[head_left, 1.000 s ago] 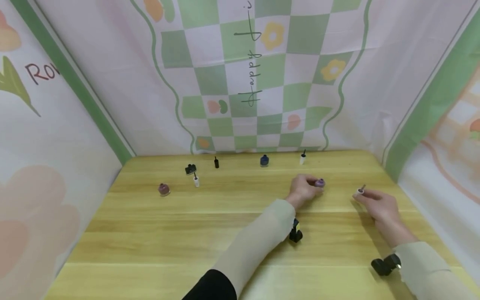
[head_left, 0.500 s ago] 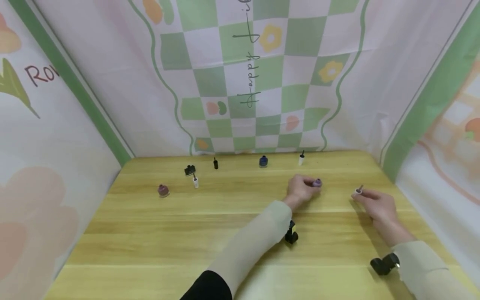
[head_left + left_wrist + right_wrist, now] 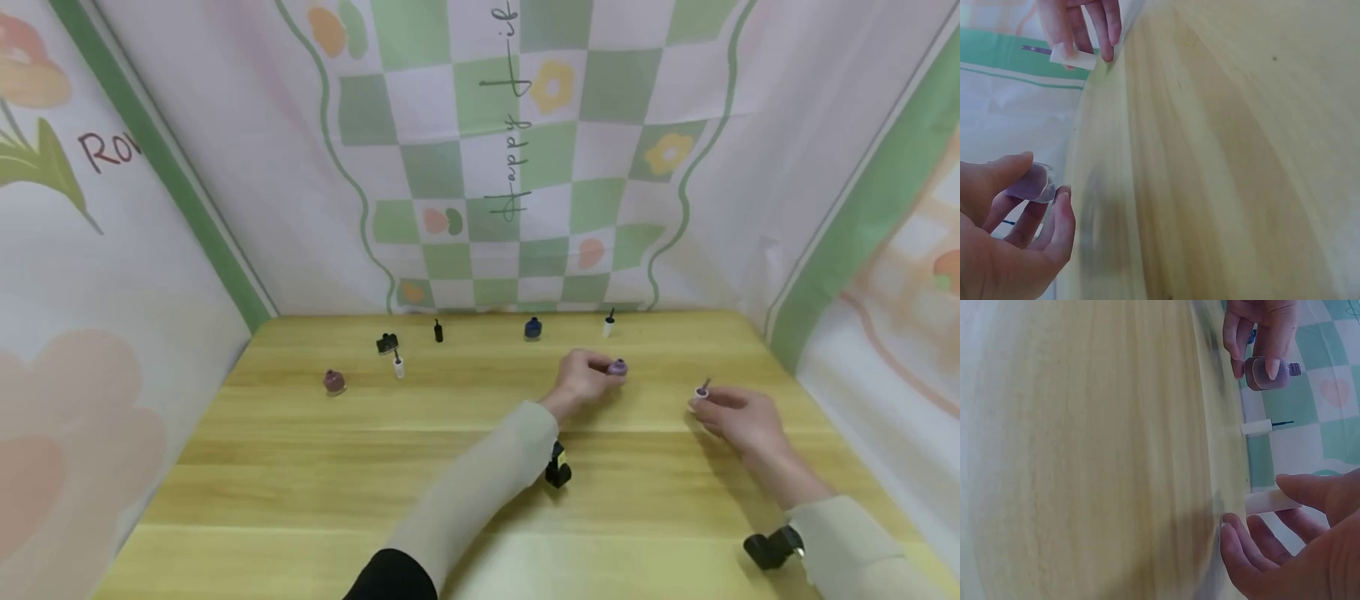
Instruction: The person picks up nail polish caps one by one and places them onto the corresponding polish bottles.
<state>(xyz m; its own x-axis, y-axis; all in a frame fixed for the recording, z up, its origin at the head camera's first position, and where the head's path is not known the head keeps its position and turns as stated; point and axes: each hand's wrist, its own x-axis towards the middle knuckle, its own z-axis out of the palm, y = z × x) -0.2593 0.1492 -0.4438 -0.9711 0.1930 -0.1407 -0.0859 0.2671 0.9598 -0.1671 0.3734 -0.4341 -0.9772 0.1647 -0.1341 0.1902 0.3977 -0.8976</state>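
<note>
Both hands just slid a bit to the left of the frame. L hand (image 3: 583,379), right of the middle, has the purple nail polish bottle (image 3: 617,367) in a pinch, thumb on one side & fingers on the other. R hand (image 3: 744,421), near the right side, pinches the white brush cap (image 3: 701,395), w/ its purple brush (image 3: 704,384) poking up in the head view.

The gap btwn bottle and cap looks abt the same as a sec ago. So I think they go along as a pair, no nearer and no farther: the bottle has no top on, and they don't touch. Both look held up off the table (image 3: 360,483), but can't tell how high.

The rest stay put on the wood: blue bottle (image 3: 532,331) at mid-frame, white cap w/ dark brush (image 3: 608,326) to its right, black cap (image 3: 438,333) and black bottle (image 3: 387,343) left of the middle, small white cap (image 3: 399,367) just below the black bottle, and pinkish-brown bottle (image 3: 334,382) farthest left. None of these is in a hand.
</note>
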